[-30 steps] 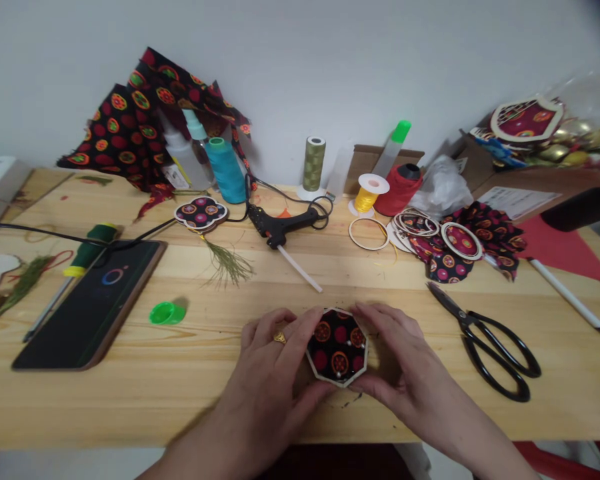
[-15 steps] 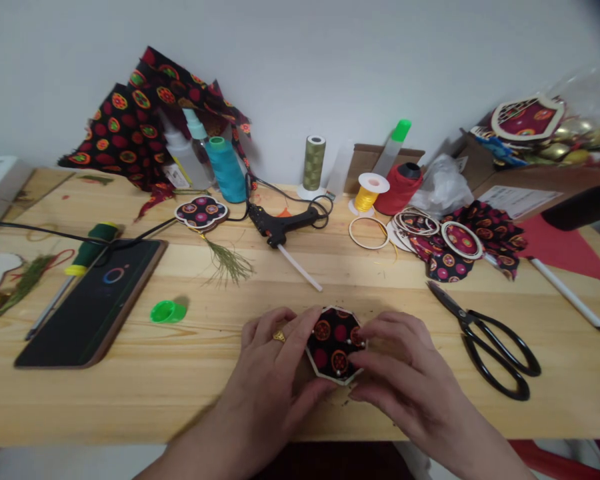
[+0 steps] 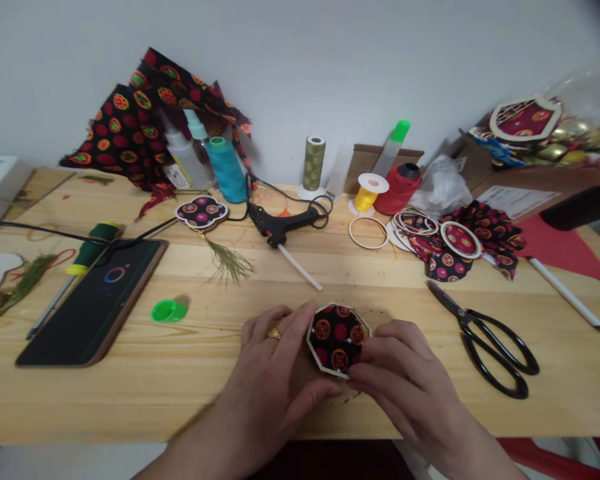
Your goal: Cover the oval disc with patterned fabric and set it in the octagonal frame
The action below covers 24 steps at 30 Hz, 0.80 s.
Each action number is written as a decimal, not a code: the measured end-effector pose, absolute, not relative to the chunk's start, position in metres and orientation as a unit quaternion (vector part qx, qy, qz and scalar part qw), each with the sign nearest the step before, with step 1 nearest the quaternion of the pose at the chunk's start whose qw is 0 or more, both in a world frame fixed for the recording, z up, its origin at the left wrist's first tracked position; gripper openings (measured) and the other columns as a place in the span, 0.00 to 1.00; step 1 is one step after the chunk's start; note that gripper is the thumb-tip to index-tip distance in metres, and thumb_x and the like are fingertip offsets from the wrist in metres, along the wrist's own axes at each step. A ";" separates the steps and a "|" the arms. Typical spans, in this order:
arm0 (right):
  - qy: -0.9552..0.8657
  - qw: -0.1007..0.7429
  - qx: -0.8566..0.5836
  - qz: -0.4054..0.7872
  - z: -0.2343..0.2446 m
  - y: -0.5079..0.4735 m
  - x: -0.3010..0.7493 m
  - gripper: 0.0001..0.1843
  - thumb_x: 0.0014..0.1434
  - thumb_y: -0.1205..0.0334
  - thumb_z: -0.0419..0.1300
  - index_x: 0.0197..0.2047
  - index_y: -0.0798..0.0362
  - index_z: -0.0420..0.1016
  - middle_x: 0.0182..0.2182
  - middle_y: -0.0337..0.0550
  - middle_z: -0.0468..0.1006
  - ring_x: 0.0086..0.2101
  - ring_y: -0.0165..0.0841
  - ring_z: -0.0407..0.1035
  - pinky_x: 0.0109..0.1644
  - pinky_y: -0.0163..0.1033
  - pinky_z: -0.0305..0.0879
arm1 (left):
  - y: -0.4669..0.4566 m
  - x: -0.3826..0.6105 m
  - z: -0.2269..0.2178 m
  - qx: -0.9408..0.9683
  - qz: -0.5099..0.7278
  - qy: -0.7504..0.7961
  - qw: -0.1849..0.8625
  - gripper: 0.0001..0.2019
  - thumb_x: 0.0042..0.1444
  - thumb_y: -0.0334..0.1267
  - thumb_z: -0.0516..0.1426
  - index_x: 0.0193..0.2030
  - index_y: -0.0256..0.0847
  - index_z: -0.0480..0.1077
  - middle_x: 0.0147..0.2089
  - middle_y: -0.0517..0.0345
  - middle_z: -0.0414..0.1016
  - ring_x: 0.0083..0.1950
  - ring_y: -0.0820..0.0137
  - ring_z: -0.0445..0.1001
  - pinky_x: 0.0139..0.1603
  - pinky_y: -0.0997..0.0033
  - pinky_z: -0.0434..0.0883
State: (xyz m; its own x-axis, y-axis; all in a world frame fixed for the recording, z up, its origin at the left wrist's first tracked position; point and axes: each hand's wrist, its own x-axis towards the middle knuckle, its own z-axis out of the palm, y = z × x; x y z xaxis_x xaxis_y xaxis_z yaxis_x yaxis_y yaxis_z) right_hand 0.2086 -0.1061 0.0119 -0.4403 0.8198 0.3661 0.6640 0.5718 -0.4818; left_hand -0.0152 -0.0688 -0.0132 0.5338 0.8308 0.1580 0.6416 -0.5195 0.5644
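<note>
An octagonal wooden frame (image 3: pixel 320 365) with dark, red-and-orange patterned fabric (image 3: pixel 339 333) inside it rests near the table's front edge. Along its left side lie the fingers of my left hand (image 3: pixel 275 360), with the thumb near the lower edge; a ring is on one finger. My right hand (image 3: pixel 405 367) has bent fingers pressed together at the lower right rim, and its fingertips cover part of that edge. Tiny white spots, perhaps beads or pins, show on the fabric. Black scissors (image 3: pixel 480 340) lie to the right of my right hand.
Behind the frame lies a black glue gun (image 3: pixel 275 223) with a white stick. To the left are a phone (image 3: pixel 93 303), a screwdriver (image 3: pixel 80 267) and a green cap (image 3: pixel 169 311). Thread spools, including a teal one (image 3: pixel 227 170), stand by the wall. A white pencil (image 3: pixel 567 293) lies right.
My right hand's fingers have drawn back from over the fabric to the lower right rim, uncovering more of it. The octagonal frame has shifted slightly, and my left hand stays beside it.
</note>
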 end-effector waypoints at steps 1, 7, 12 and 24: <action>-0.836 0.305 -0.438 0.129 0.011 -0.105 0.210 0.12 0.62 0.73 0.57 0.46 0.50 0.74 0.40 0.45 0.76 0.44 0.39 0.65 0.47 0.46 0.65 | -0.069 -0.016 -0.013 0.841 0.216 0.439 0.230 0.39 0.58 0.47 0.60 0.70 0.47 0.43 0.59 0.49 0.70 0.62 0.51 0.57 0.59 0.47 0.60; -0.752 0.436 -0.481 0.119 0.015 -0.100 0.212 0.14 0.58 0.76 0.60 0.43 0.48 0.76 0.37 0.43 0.71 0.38 0.35 0.67 0.39 0.42 0.66 | -0.071 -0.017 -0.013 0.819 0.277 0.448 0.228 0.31 0.61 0.43 0.56 0.68 0.47 0.49 0.61 0.49 0.68 0.61 0.55 0.60 0.60 0.49 0.64; -0.596 0.537 -0.572 0.169 0.021 -0.108 0.210 0.09 0.59 0.71 0.61 0.36 0.44 0.77 0.34 0.39 0.73 0.35 0.33 0.69 0.35 0.37 0.66 | -0.067 -0.017 -0.004 0.799 0.356 0.425 0.235 0.19 0.63 0.32 0.54 0.59 0.48 0.63 0.55 0.54 0.73 0.56 0.65 0.70 0.55 0.63 0.70; -0.392 0.461 -0.630 0.486 0.009 -0.101 0.208 0.13 0.58 0.53 0.64 0.28 0.53 0.77 0.16 0.36 0.74 0.20 0.25 0.65 0.27 0.31 0.64 | -0.070 -0.009 0.012 0.689 0.396 0.467 0.388 0.10 0.60 0.33 0.55 0.44 0.49 0.76 0.38 0.65 0.82 0.35 0.74 0.79 0.34 0.77 0.76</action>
State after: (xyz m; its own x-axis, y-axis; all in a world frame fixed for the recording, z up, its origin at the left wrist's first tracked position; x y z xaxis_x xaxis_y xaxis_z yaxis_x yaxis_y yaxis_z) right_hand 0.2082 -0.1005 0.0091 0.2206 0.9426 -0.2507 0.0459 -0.2668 -0.9627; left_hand -0.0092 -0.0696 0.0122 0.2495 0.9509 0.1833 0.3357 -0.2625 0.9047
